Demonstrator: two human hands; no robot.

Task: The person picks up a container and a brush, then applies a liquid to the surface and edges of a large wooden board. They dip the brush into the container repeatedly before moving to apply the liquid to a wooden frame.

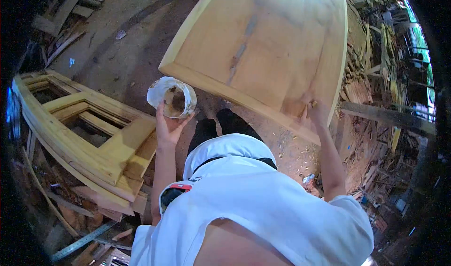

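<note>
A dirt floor (117,54) strewn with shavings and offcuts runs through this open workshop. Nearest, the left hand (167,125) is raised palm up, its fingers curled around the base of a smeared white tub (171,97) whose open mouth shows brownish paste. Left of that hand, stacked door frames (84,125) lie flat. The right hand (315,113) presses against the lower corner of a large wooden panel (263,45) that rises beyond both hands. Its fingers are bunched at the wood, and I cannot tell whether they pinch anything small. The work looks like rubbing paste into a flaw near that edge. Done well, it likely wants short, firm strokes across the spot, the tub held level and near the right hand, and the panel steadied against the pressure. Farther up from the right hand, 1 grey streak (244,40) marks the panel.
</note>
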